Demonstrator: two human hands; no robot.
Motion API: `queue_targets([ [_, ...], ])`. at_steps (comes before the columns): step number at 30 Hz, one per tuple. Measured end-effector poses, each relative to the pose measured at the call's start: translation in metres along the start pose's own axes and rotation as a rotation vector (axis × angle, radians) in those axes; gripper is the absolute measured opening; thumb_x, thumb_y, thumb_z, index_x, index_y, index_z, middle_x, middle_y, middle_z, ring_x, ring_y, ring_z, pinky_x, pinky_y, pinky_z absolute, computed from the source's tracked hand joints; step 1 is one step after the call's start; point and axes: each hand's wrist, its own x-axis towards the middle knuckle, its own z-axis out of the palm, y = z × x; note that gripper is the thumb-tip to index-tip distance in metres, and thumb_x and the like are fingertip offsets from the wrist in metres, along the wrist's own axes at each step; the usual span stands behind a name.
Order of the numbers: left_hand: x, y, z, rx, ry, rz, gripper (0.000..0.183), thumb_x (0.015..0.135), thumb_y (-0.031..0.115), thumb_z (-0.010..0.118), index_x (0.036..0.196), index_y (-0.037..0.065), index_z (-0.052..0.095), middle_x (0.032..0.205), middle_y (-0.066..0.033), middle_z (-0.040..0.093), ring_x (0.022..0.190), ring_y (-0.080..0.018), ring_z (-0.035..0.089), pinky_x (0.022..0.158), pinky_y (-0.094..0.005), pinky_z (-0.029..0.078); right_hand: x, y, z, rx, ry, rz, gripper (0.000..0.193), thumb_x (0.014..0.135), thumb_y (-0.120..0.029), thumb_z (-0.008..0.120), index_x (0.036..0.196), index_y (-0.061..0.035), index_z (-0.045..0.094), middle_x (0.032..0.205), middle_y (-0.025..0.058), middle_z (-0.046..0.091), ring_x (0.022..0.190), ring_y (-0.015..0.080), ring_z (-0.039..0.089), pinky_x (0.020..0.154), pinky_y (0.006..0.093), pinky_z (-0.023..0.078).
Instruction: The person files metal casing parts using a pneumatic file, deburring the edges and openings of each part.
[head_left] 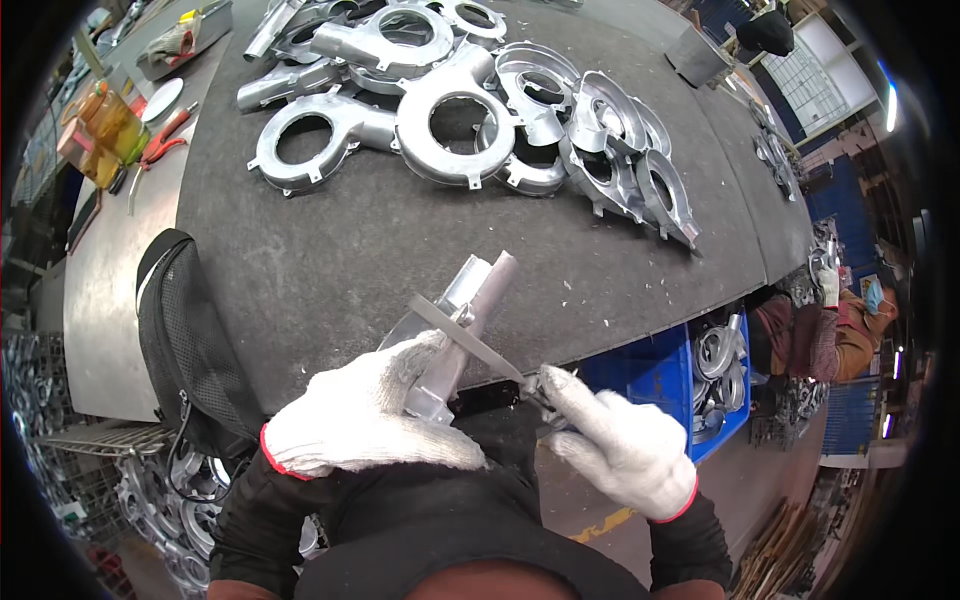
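Observation:
My left hand (375, 415), in a white knit glove with a red cuff, is closed round a silvery metal blower housing (432, 385) at the near edge of the dark bench. The housing's spout points away from me. In my gloved right hand (625, 445) is a flat metal file (475, 345), gripped at its near end between thumb and fingers. Its blade slants up to the left across the housing and touches or nearly touches it. My left hand hides part of the housing. Farther back lies a pile of similar blower housings (455, 175), with round openings and spouts.
A black mesh bag (190, 320) stands at left. Beyond it are red-handled pliers (162, 142) and a yellowish container (112, 125). A blue bin (640, 375) with castings sits below the bench's right edge. A masked co-worker (850, 330) is at far right.

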Motion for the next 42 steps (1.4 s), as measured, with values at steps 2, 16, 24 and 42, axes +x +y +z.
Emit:
queue_targets([
  [2,-0.001,0.013,-0.005,-0.009,-0.026,-0.039,0.127,0.056,0.062,0.092,0.155,0.001,0.041,0.134,-0.0222,0.063,0.121,-0.0311,0.064,0.102,-0.0343,0.049,-0.002,-0.004,0.000,-0.495,0.148,-0.031,0.067,0.086,-0.027,0.078,0.148,-0.0387,0.055,0.068,0.0060,0.053,0.049,0.0229,0.058,0.043,0.0369,0.045],
  [16,0.005,-0.036,-0.007,-0.732,-0.265,0.188,0.086,0.078,0.030,0.090,0.148,0.000,0.050,0.114,-0.0084,0.068,0.100,-0.0152,0.064,0.092,-0.0304,0.050,-0.008,-0.010,-0.016,-0.263,0.087,-0.001,0.071,0.082,-0.033,0.081,0.148,-0.0244,0.057,0.078,0.0045,0.065,0.062,0.0234,0.068,0.055,0.0343,0.054],
  [24,0.005,-0.026,-0.020,-0.384,-0.179,0.138,0.053,0.075,0.025,0.094,0.114,-0.002,0.071,0.099,-0.0052,0.073,0.091,-0.0122,0.064,0.084,-0.0307,0.052,0.003,-0.001,-0.008,-0.200,-0.114,0.007,0.068,0.091,-0.042,0.072,0.153,-0.0306,0.048,0.075,0.0064,0.064,0.056,0.0269,0.066,0.052,0.0382,0.054],
  [42,0.004,-0.022,-0.028,-0.299,-0.327,0.188,0.056,0.083,0.036,0.086,0.126,0.004,0.069,0.095,-0.0035,0.076,0.084,-0.0108,0.067,0.078,-0.0277,0.052,0.001,-0.016,-0.007,-0.316,-0.241,0.116,0.066,0.081,-0.031,0.079,0.142,-0.0176,0.060,0.083,0.0075,0.070,0.066,0.0273,0.070,0.059,0.0354,0.056],
])
